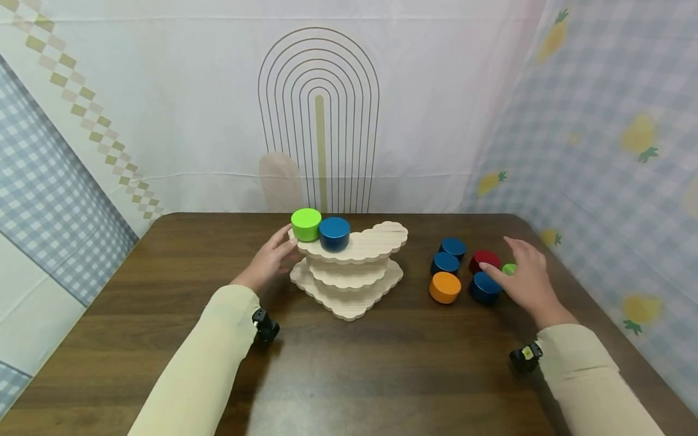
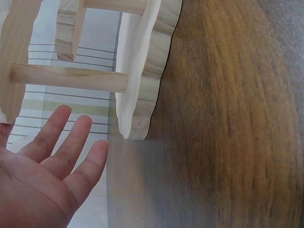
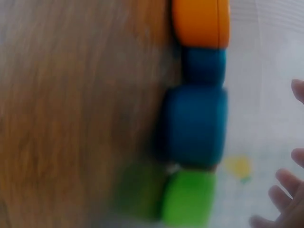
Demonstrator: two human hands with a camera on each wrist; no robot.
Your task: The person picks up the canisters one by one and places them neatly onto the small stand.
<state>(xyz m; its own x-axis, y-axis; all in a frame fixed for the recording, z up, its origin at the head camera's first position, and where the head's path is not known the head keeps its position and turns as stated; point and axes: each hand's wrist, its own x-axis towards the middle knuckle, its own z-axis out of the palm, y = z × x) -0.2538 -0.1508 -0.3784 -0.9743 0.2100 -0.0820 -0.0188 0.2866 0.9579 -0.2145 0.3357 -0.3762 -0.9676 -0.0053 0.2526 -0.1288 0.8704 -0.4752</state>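
A pale wooden stand with three scalloped tiers (image 1: 376,243) sits mid-table. On its top tier, a bright green round tin (image 1: 306,224) and a dark blue tin (image 1: 334,235) stand side by side at the left. My left hand (image 1: 270,260) is at that tier's left edge, fingertips right beside the green tin; its other fingers extend loosely under the tier in the left wrist view. Over the tins at right, my right hand (image 1: 525,280) spreads thumb and fingers, holding nothing. Below it are a red tin (image 1: 482,260), a blue tin (image 1: 485,288) and a partly hidden green tin (image 1: 509,269).
Left of the red tin, two more blue tins (image 1: 452,246) stand one behind the other, with an orange tin (image 1: 445,287) in front. The brown wooden table (image 1: 349,375) ends at a white patterned cloth (image 1: 436,121) behind and a checked cloth (image 1: 611,181) at right.
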